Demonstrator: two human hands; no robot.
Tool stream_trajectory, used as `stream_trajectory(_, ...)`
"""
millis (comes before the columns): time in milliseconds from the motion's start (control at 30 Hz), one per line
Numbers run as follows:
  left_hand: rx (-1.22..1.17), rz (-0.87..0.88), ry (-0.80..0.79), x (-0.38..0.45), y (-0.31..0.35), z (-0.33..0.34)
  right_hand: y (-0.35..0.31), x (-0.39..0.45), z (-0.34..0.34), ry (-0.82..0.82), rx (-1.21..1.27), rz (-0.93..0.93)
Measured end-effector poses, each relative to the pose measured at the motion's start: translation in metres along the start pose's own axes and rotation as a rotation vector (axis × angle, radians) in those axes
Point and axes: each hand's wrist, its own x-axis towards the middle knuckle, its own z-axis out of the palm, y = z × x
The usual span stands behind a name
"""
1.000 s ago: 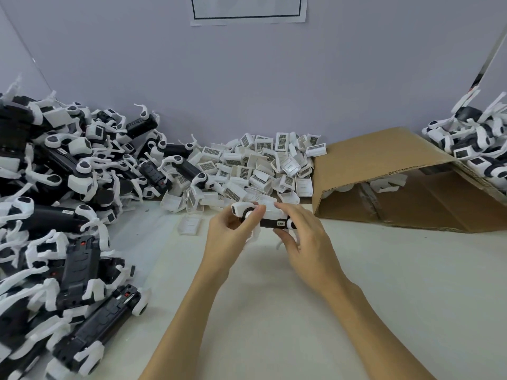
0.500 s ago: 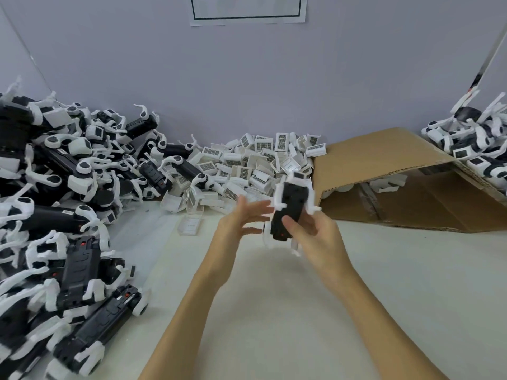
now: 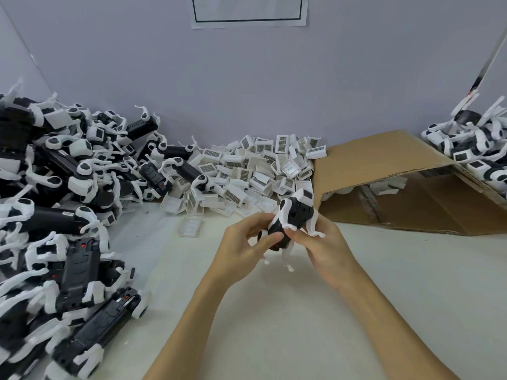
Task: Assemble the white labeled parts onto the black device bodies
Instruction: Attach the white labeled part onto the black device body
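**Both hands on one black device body above the bench**

Head view: the left hand (image 3: 244, 244) and the right hand (image 3: 326, 252) meet over the middle of the pale bench (image 3: 274, 311) and share one black device body with white leg-like limbs (image 3: 290, 220). The body is lifted off the bench and tilted, its far end raised toward the back. A white cap-like part with a dark face (image 3: 304, 194) sits at that raised end. The left grip is curled around the lower, nearer end, thumb across the black shell. The right grip wraps the body from the right side and underneath, fingers bent against it; two thin white limbs stick out past those fingers, and another hangs below the hands.

Behind the hands, against the wall, lies a heap of small white labeled parts with barcode stickers (image 3: 255, 171); one loose white tray-shaped part (image 3: 190, 227) lies apart on the bench, just in front of the heap. A large pile of black-and-white device bodies (image 3: 63, 215) fills the left side. A brown cardboard box lying on its side (image 3: 397, 187) stands to the right of the heap, open toward the camera. A smaller stack of black-and-white devices (image 3: 477, 149) rests at the far right edge.
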Motion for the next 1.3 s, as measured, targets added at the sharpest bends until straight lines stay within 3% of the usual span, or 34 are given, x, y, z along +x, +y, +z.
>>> stream_trajectory(267,0.054,0.026,-0.047,0.0,0.002,-0.003,-0.003,-0.001,0.007,0.159,-0.318,-0.194)
stream_trajectory(433,-0.327,-0.101,0.013,-0.002,0.011,0.0,0.012,0.0,0.006,0.206,-0.691,-0.466)
stream_trajectory(567,-0.269,-0.073,0.048,-0.001,0.006,0.006,0.018,0.002,0.003,0.224,-0.794,-0.504)
stream_trajectory(733,-0.37,-0.136,0.06,0.0,0.006,0.003,0.019,0.0,0.005,0.222,-0.882,-0.553)
stream_trajectory(867,-0.232,-0.122,0.075,-0.002,0.011,0.013,0.02,-0.001,0.01,0.218,-1.023,-0.63)
stream_trajectory(1033,-0.314,-0.25,0.17,-0.002,0.011,0.008,0.02,-0.002,0.01,0.192,-1.03,-0.534)
stream_trajectory(1167,-0.325,-0.247,0.149,-0.001,0.002,-0.002,0.016,-0.003,0.006,0.091,-0.943,-0.343)
stream_trajectory(1300,-0.373,-0.261,0.151,0.004,-0.004,-0.003,0.004,0.003,0.001,0.117,-0.928,-0.193)
